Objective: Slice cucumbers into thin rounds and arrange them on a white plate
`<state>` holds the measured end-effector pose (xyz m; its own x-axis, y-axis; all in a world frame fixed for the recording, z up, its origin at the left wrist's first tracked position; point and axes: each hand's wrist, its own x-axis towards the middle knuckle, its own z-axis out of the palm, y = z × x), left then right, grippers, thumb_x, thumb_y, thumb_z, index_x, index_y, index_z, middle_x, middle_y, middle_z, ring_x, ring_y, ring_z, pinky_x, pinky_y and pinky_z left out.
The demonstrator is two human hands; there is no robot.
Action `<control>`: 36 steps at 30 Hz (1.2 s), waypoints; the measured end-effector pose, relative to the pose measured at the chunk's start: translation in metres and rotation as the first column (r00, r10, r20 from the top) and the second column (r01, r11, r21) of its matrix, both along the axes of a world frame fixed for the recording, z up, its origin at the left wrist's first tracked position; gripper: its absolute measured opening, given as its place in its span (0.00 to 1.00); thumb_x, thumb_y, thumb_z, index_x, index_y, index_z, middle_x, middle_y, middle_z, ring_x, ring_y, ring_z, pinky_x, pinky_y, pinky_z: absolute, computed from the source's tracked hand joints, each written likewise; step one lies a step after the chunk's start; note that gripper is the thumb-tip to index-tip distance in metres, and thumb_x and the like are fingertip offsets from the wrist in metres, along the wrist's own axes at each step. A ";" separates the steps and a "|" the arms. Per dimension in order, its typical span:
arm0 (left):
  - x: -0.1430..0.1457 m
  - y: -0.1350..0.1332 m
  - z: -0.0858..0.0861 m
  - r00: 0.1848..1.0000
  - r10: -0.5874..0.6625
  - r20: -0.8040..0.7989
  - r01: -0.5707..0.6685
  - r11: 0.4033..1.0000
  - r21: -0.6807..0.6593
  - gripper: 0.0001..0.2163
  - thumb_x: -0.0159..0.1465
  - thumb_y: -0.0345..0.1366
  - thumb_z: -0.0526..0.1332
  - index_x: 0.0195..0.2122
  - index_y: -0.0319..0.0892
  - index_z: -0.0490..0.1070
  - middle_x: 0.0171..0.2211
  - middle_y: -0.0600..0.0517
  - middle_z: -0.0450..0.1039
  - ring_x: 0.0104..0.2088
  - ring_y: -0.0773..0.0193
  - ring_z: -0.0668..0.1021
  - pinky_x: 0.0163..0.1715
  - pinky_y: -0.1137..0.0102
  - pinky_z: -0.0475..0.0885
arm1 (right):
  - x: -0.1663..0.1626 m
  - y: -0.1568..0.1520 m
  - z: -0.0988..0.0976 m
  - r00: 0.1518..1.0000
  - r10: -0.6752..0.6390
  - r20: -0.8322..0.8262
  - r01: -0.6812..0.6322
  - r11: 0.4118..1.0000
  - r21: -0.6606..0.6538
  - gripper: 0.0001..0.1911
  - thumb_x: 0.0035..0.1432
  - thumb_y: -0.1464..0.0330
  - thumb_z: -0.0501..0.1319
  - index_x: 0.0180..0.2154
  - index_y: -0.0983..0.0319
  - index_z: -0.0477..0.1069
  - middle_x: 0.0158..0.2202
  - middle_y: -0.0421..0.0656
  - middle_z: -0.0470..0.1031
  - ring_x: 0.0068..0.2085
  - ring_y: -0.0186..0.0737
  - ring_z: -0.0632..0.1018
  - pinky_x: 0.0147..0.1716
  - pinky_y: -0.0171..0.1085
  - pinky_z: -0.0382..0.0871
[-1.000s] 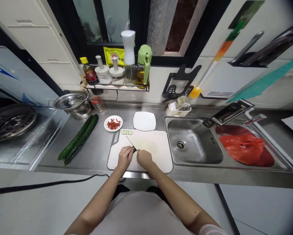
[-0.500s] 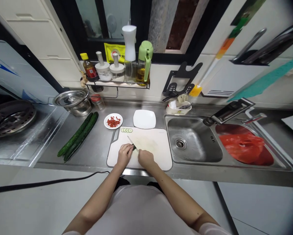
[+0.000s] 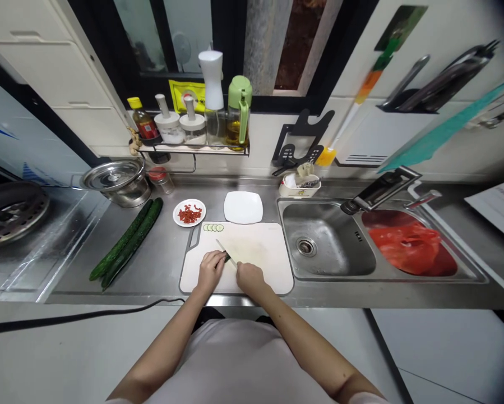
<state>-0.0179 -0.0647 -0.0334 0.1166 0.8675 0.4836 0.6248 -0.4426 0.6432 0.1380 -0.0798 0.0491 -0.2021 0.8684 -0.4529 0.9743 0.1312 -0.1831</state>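
Observation:
My right hand (image 3: 250, 279) is closed round the handle of a knife (image 3: 221, 245), its blade pointing away to the upper left over the white cutting board (image 3: 277, 266). Against the blade, my left hand (image 3: 210, 271) has its fingers bent down on a small dark green cucumber piece (image 3: 227, 257), mostly hidden by the fingers. Several cucumber slices (image 3: 213, 228) lie in an overlapping row at the board's upper left. Just behind the board is a bare white plate (image 3: 243, 207). Chopped red pieces (image 3: 190, 214) lie on a small round plate (image 3: 176, 214) to its left.
Two whole cucumbers (image 3: 129, 241) lie left of the board. Behind them stand a lidded steel pot (image 3: 128, 188) and a red-capped jar (image 3: 161, 179). On the right is a sink (image 3: 327, 241) with a faucet (image 3: 380, 193) and a red plastic bag (image 3: 407, 247). Bottles fill a wall rack (image 3: 193, 148).
The camera view has turned slightly, so the scene sits a little further left. Both hands keep their grip on the board, and a bit more of the green cucumber piece shows beside the blade.

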 end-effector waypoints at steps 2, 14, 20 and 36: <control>0.000 0.000 -0.001 1.000 -0.003 0.003 0.003 1.000 0.005 0.09 0.66 0.34 0.56 0.41 0.44 0.76 0.38 0.48 0.76 0.41 0.61 0.76 0.43 0.62 0.72 | -0.002 0.003 0.001 1.000 0.003 -0.005 -0.003 1.000 -0.001 0.15 0.61 0.75 0.48 0.44 0.65 0.69 0.40 0.53 0.77 0.45 0.45 0.77 0.40 0.38 0.68; -0.001 0.002 0.000 1.000 -0.008 -0.023 0.008 1.000 0.010 0.09 0.65 0.33 0.56 0.41 0.44 0.76 0.38 0.49 0.77 0.41 0.61 0.76 0.43 0.63 0.72 | -0.016 0.023 0.003 0.999 -0.001 -0.042 0.001 1.000 0.004 0.18 0.61 0.75 0.48 0.49 0.65 0.69 0.44 0.53 0.77 0.48 0.44 0.76 0.42 0.38 0.68; -0.003 0.002 -0.001 0.999 -0.016 -0.034 0.016 1.000 0.020 0.09 0.65 0.34 0.55 0.41 0.44 0.75 0.38 0.48 0.77 0.41 0.61 0.76 0.43 0.63 0.72 | -0.016 0.021 0.000 0.998 -0.019 -0.058 0.020 0.999 0.027 0.18 0.61 0.74 0.48 0.48 0.65 0.70 0.43 0.53 0.77 0.47 0.44 0.77 0.41 0.38 0.67; -0.001 0.002 0.001 1.000 0.007 -0.024 -0.007 1.000 -0.011 0.08 0.65 0.33 0.57 0.39 0.44 0.75 0.38 0.49 0.77 0.41 0.60 0.76 0.43 0.62 0.72 | 0.006 -0.004 0.010 1.000 -0.026 -0.012 0.025 0.999 -0.046 0.16 0.61 0.73 0.48 0.45 0.66 0.71 0.42 0.53 0.77 0.45 0.46 0.77 0.39 0.39 0.67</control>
